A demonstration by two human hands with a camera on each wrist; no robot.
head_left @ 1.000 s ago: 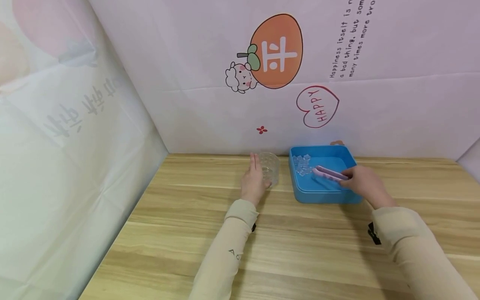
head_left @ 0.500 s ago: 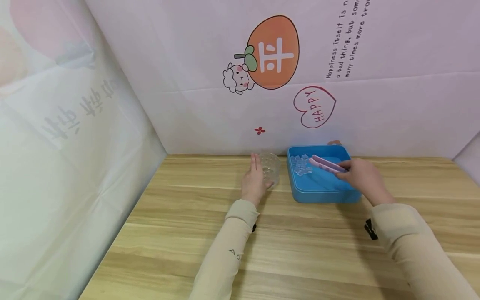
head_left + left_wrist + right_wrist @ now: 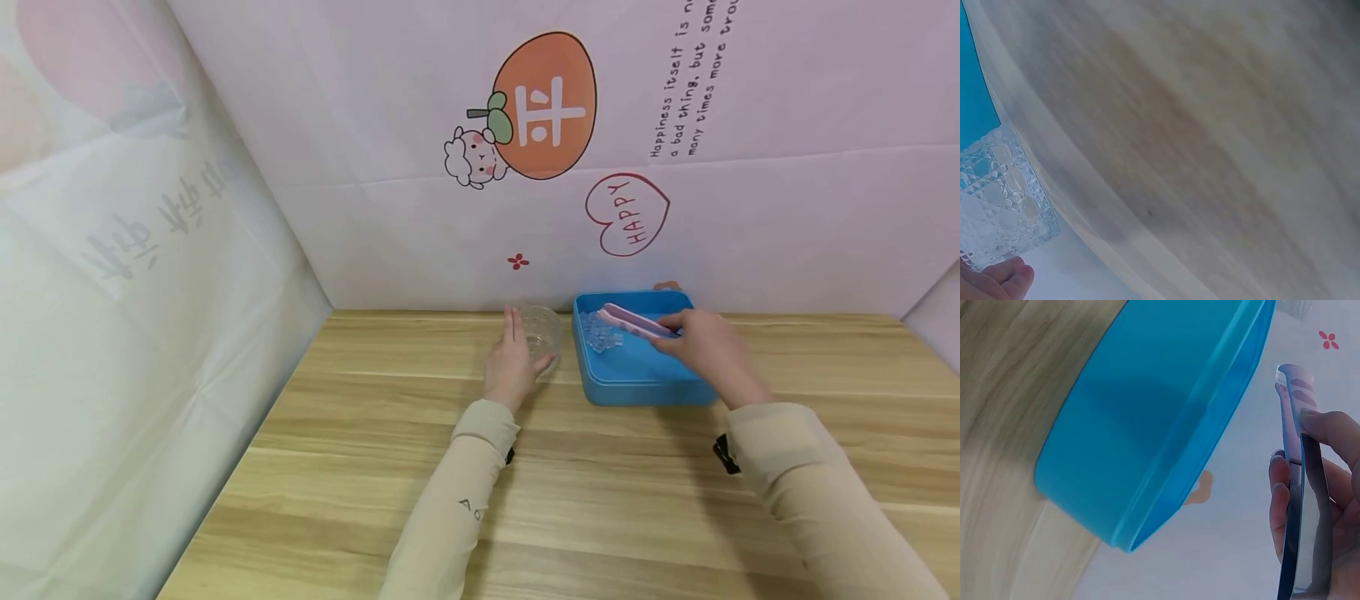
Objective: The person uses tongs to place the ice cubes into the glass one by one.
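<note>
In the head view, my left hand rests against the left side of a clear patterned glass. Its fingers lie straight along the glass, and the thumb reaches across its front. The left wrist view shows the glass's diamond-cut wall with fingertips beside it. My right hand holds pink-and-metal tongs over a blue box. Clear ice-like pieces are heaped in the box's left end, below the tongs' tips. A small clear piece shows at those tips in the right wrist view.
Box and glass stand side by side on a wood-grain table, close to its back edge. A printed white sheet rises directly behind them, and another sheet hangs along the left side.
My right hand has lifted the tongs and carried them left, over the clear pieces. The left hand stays beside the glass, its thumb now extended a little farther out.
</note>
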